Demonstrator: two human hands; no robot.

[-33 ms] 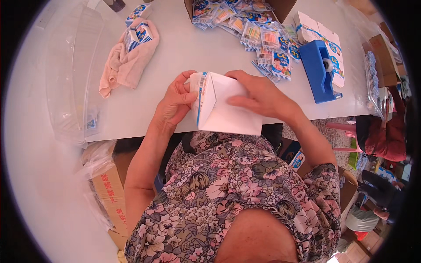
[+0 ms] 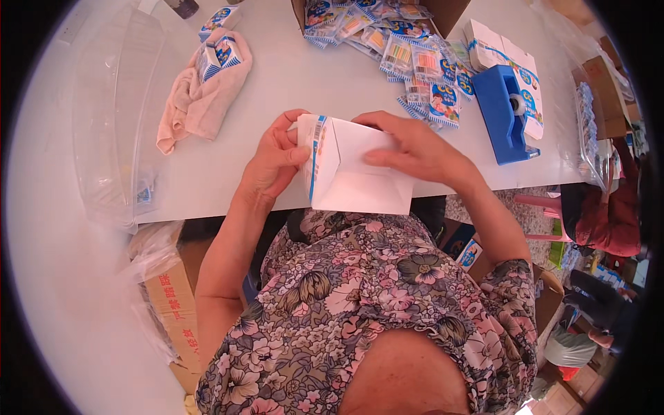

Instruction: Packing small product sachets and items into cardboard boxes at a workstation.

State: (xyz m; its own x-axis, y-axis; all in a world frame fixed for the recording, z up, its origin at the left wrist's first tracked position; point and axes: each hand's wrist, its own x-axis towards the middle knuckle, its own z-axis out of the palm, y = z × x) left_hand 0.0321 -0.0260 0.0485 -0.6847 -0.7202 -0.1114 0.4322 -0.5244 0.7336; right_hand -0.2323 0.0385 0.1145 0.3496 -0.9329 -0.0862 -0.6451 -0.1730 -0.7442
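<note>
Between my hands, above the table's near edge, is a small white paperboard box (image 2: 361,196) with a blue-striped printed side. Its plain white inside faces up toward me. My left hand (image 2: 279,158) grips the printed left end, its thumb laid on that side and its fingers behind. At the far right wall, my right hand (image 2: 415,149) holds on with its thumb inside the box; its other fingers are partly hidden behind the wall. Past my right hand lies a heap of small snack packets (image 2: 415,62), clear with blue-printed parts.
A blue tape dispenser (image 2: 503,117) stands at the right beside a stack of flat printed cartons (image 2: 529,76). A brown carton (image 2: 453,14) sits at the far edge of the heap. On the left are a pink cloth (image 2: 194,111) with packets on it and a clear plastic tray (image 2: 114,117).
The box has tilted very slightly, its inside showing a little more. Both hands keep nearly the same hold.
</note>
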